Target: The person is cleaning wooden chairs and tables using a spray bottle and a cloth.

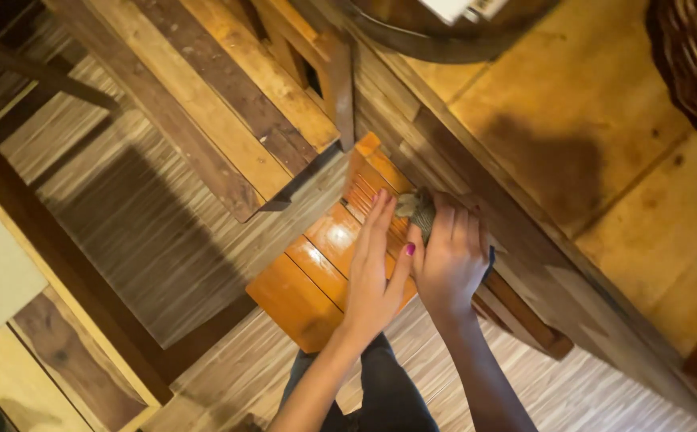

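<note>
— Hands, head view: where are they?
— Left hand (376, 264) lies flat, fingers spread together on an orange wooden stool (316, 276) standing on the striped floor (148, 232). Right hand (448, 260) is curled, pressing a grey cloth (419, 208) onto the stool's slats — just beside the wooden tabletop (588, 144).
</note>
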